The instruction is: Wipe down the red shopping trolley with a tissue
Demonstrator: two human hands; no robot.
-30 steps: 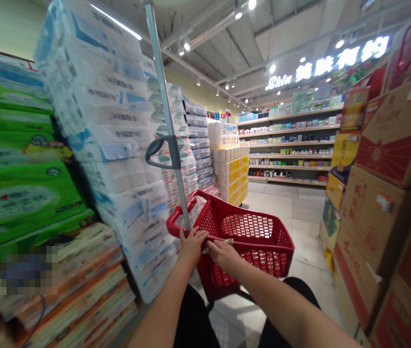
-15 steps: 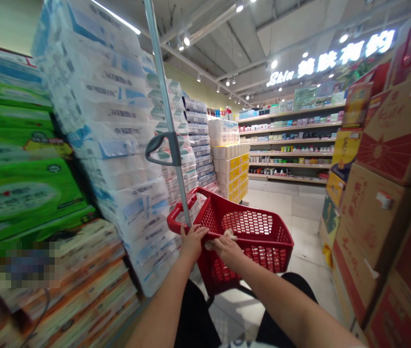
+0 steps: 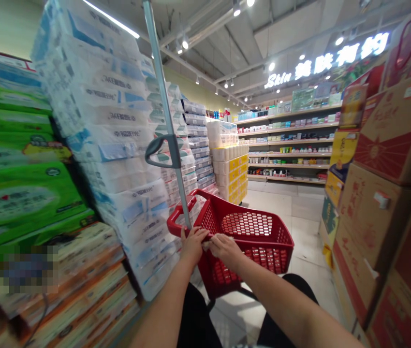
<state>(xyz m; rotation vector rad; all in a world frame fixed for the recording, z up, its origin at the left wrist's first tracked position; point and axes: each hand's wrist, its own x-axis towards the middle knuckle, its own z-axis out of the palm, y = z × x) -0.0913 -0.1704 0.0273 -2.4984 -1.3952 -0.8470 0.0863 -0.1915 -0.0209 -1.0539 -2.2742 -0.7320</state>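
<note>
A red rolling shopping basket (image 3: 245,244) with perforated sides stands in front of my knees. My left hand (image 3: 193,242) grips its near rim at the left corner, beside the foot of the metal pole. Just to the right, my right hand (image 3: 223,249) is closed around a crumpled pale cloth (image 3: 207,243) and presses it against the same rim. Most of the cloth is hidden under the fingers. The long metal pole (image 3: 160,72) rises from the basket's handle end and carries a grey loop grip (image 3: 164,151).
Tall stacks of white tissue packs (image 3: 118,145) and green packs (image 3: 27,188) line the left. Cardboard cartons (image 3: 379,232) are piled on the right. Beyond the tiled floor (image 3: 301,217), shelves (image 3: 288,154) hold many small goods.
My right hand has shifted slightly left along the rim, and less of the cloth shows above its fingers. My left hand stays on the rim. The basket has hardly moved.
</note>
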